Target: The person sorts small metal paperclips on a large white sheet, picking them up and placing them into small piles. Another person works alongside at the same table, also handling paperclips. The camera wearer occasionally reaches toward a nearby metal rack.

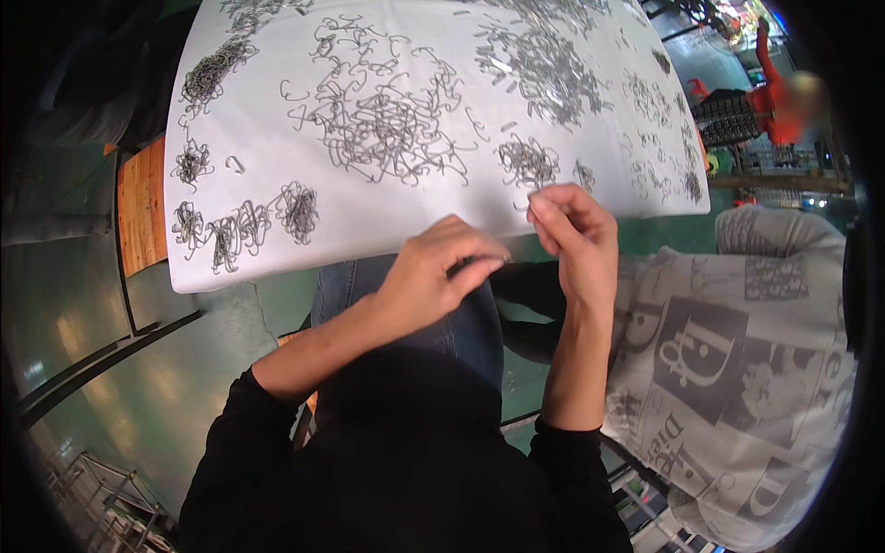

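Note:
My left hand (431, 275) hovers just off the table's near edge, thumb and fingers pinched together. A tiny dark bit shows at its fingertips, too small to name. To its right, my right hand (581, 235) is raised at the edge, thumb and forefinger closed in a pinch; what they hold is hidden. Just beyond the right fingertips lies a small pile of bent wire hooks (528, 161). A large loose heap of curved wire hooks (383, 129) spreads over the middle of the white-covered table (415, 207).
Small metal pieces form a dense heap (544, 78) at the far right. Smaller hook piles (298, 210) line the left side. A person in a printed grey shirt (728, 369) sits close on my right. A wooden board (143, 207) juts out at left.

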{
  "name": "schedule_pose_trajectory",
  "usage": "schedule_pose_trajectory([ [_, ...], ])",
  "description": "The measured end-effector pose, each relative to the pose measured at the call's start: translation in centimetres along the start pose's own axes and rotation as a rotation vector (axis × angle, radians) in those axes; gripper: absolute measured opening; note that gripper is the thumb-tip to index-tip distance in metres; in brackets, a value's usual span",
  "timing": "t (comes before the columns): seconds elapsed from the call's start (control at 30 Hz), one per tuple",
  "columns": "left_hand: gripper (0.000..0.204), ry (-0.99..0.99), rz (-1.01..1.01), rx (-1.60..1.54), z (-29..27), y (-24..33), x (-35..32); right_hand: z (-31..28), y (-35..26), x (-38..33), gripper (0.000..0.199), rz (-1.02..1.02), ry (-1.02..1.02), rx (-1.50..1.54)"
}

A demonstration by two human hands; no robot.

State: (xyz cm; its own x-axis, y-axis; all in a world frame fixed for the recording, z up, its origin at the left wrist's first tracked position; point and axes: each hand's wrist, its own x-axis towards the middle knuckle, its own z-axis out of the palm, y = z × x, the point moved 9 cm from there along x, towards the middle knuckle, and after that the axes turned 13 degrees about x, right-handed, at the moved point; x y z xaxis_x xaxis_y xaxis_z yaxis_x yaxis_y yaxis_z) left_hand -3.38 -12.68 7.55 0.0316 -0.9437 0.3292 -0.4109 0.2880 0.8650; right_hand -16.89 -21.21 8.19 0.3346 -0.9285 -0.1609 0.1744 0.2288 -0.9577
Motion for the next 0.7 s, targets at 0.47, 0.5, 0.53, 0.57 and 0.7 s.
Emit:
schedule_pose_trajectory([
  [0.47, 0.025, 0.045, -0.017, 0.079, 1.3, 1.5, 0.3, -1.5, 1.8, -6.8, 0.011, -0.013, 0.269, 0.174],
  [0.5, 0.026, 0.047, 0.003, 0.102, 1.5, 1.6, 0.2, -1.5, 1.7, -7.0, 0.012, -0.041, 0.281, 0.169],
  [0.53, 0.027, 0.047, 0.025, 0.093, 1.6, 1.7, 0.2, -1.5, 1.6, -7.3, 0.012, -0.069, 0.291, 0.164],
  [0.57, 0.027, 0.048, 0.048, 0.085, 1.7, 1.6, 0.3, -1.3, 1.4, -7.5, 0.013, -0.113, 0.285, 0.167],
  [0.7, 0.021, 0.157, 0.083, 0.121, 0.8, -1.4, 2.2, -1.2, 0.8, -8.6, 0.01, -0.243, 0.322, 0.152],
])
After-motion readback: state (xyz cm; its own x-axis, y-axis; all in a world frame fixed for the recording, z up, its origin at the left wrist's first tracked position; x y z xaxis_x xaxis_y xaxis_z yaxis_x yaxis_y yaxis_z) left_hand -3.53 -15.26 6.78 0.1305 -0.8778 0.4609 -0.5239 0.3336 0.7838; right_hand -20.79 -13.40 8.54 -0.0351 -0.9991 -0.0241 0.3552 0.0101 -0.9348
